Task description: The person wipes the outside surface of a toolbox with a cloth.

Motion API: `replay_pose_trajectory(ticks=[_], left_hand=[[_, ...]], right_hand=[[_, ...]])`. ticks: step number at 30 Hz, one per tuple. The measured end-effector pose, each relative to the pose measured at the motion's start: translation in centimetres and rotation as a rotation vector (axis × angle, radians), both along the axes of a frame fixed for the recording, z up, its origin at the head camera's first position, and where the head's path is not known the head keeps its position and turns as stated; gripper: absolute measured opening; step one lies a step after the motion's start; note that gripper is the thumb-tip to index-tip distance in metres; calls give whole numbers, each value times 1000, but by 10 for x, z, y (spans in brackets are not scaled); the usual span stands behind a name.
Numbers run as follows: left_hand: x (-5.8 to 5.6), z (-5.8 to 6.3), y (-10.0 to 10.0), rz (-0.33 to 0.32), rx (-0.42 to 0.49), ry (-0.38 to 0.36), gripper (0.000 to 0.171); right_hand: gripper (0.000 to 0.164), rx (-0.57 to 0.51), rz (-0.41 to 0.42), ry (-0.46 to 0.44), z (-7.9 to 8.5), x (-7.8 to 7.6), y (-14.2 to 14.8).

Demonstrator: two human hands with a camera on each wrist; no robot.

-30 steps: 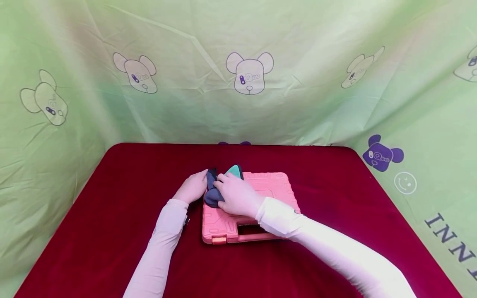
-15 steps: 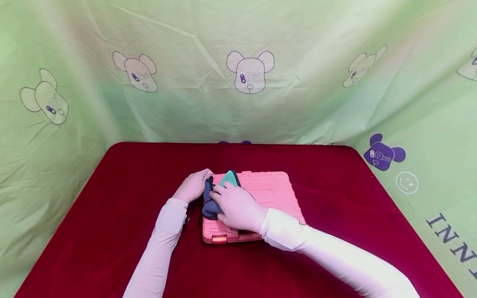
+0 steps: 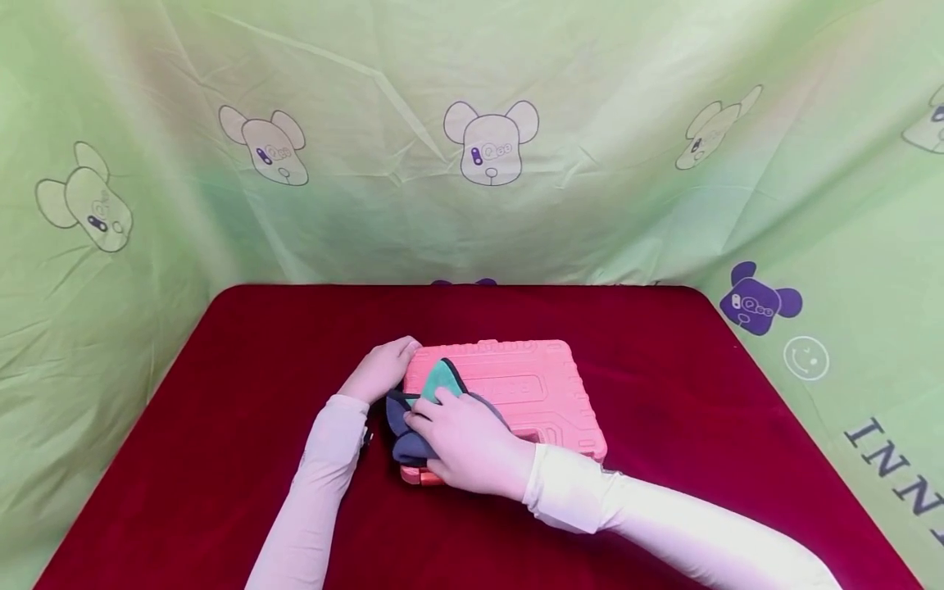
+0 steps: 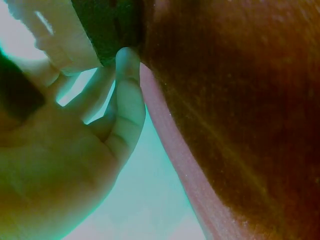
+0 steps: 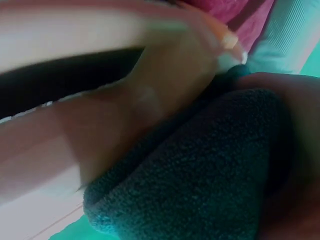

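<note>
A pink plastic carrying case (image 3: 549, 385) lies flat on the table, its handle side toward me. My right hand (image 3: 472, 447) grips a bunched cloth (image 3: 444, 378), dark grey-blue on one side and green on the other, with black edging. The cloth lies over the case's near left part and hangs a little past its left edge. In the right wrist view the fuzzy dark cloth (image 5: 200, 170) bulges between fingers and thumb. My left hand (image 3: 378, 373) holds the case's far left corner; the left wrist view has one finger (image 4: 128, 95) bent against its shaded side.
A dark red cloth covers the table (image 3: 295, 328) around the case. Behind and at both sides hangs a pale green curtain (image 3: 369, 205) printed with bear heads. An orange latch (image 3: 430, 478) shows on the case's near edge beneath the cloth.
My right hand has drawn the cloth from the far left of the case toward me, down to the near left edge. My left hand stays at the far left corner.
</note>
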State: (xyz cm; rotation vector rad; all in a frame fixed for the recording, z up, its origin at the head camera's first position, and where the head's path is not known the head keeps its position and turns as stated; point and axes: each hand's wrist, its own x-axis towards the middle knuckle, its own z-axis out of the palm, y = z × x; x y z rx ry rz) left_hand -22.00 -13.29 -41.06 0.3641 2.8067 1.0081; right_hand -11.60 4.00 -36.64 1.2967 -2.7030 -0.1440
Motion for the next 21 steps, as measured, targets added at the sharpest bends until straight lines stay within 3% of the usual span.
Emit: replay_pose_trajectory(ticks=[13,21], left_hand=[[-1,-3,-2,1,36,-40,34],[-1,-1,-5,-12,56,-49,32]], right_hand=[[54,-5,-54,15,-5,0,0],[53,-4,-119,3,-5,-17,8]])
